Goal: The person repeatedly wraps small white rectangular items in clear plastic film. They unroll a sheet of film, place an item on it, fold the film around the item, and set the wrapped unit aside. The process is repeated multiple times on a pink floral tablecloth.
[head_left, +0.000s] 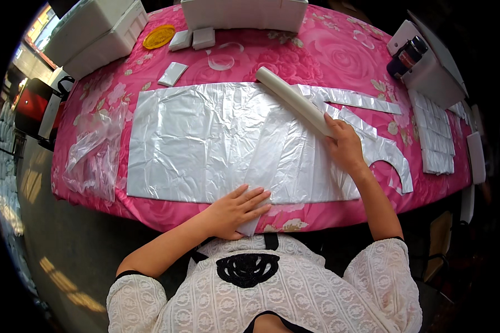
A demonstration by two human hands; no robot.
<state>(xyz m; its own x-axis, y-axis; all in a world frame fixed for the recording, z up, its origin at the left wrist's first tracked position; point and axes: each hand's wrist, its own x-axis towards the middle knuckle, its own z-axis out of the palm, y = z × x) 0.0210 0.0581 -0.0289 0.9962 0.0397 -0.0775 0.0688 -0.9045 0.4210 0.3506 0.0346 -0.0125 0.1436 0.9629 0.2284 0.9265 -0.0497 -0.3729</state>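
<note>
A stack of silvery-white plastic bags (183,139) with cut handles at the right end lies flat across the table in front of me. My left hand (239,211) presses flat near the front edge, fingers apart, over a narrow strip of translucent plastic (259,172). My right hand (344,143) is closed around the near end of a pale cylindrical tube (291,99), which slants over the bags toward the far side. Whether the tube is a bare core or a wound roll, I cannot tell. The handle loops (391,158) reach out beyond my right hand.
A pink flowered tablecloth (344,53) covers the table. Crumpled clear plastic (97,155) lies at left, folded bag packs (173,74) beyond the stack. White foam boxes (244,14) stand at the back. At right are a dark bottle (406,56) and more stacked bags (432,133).
</note>
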